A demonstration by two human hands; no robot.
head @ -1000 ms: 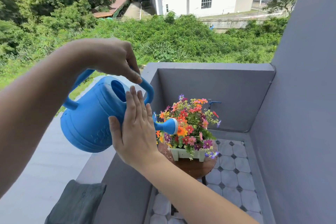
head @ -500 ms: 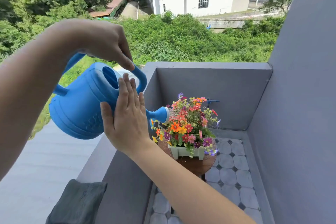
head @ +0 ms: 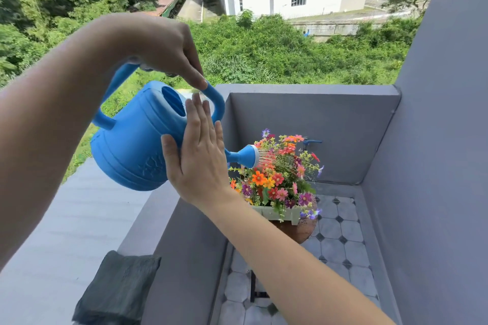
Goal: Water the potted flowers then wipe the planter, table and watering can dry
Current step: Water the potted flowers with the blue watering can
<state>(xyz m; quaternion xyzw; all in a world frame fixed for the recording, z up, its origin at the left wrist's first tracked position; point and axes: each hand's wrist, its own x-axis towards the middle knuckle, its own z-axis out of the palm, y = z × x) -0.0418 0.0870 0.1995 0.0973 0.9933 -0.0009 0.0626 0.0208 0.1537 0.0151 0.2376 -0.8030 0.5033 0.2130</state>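
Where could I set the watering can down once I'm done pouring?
Bare grey ledge beyond the folded cloth; bare floor tiles between the table and right wall. The table is crowded: the planter covers most of it.

Round brown wooden table (head: 298, 232) mostly hidden beneath pale green planter box (head: 273, 214); folded grey cloth (head: 116, 290) cut by near edge.

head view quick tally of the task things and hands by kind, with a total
watering can: 1
planter: 1
table: 1
cloth: 1
hands: 2, left hand and right hand
total: 6
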